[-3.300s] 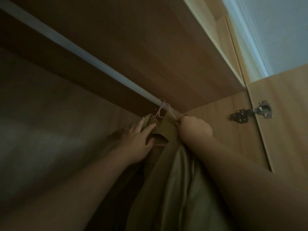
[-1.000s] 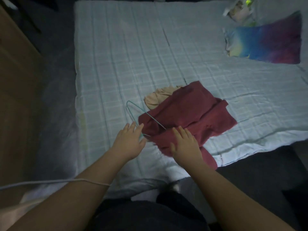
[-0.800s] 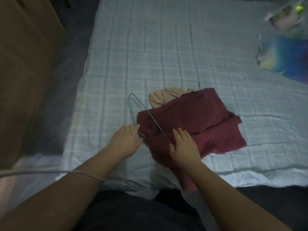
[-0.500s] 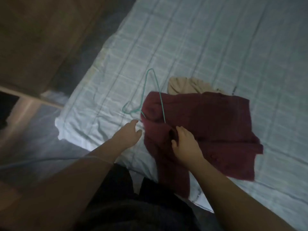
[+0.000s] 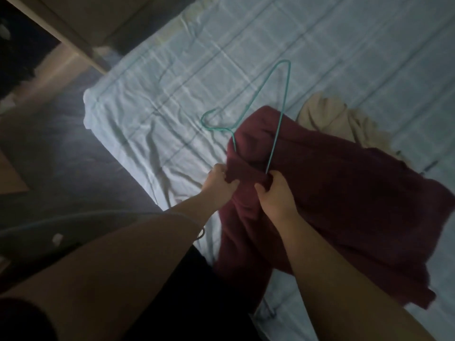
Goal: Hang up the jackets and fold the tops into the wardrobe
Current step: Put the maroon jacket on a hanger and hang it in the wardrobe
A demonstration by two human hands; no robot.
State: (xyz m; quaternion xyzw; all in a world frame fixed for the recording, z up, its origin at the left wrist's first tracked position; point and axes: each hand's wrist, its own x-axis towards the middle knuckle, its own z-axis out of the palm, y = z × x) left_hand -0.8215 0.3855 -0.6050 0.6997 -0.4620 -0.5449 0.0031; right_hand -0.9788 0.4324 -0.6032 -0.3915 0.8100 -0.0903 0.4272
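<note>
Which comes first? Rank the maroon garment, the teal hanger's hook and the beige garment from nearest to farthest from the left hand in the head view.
1. Maroon garment: gripped by the left hand at its near edge.
2. Teal hanger's hook: on the sheet just beyond the hand.
3. Beige garment: farther right, behind the maroon one.

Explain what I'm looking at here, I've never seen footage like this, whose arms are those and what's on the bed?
There is no machine: the camera sits on a person's head, looking down at their own arms. The left hand and right hand both grip a dark red garment lying on a pale checked bedsheet. A green wire hanger is partly tucked into that garment, its hook resting on the sheet. A beige garment lies behind, partly covered by the red one.
</note>
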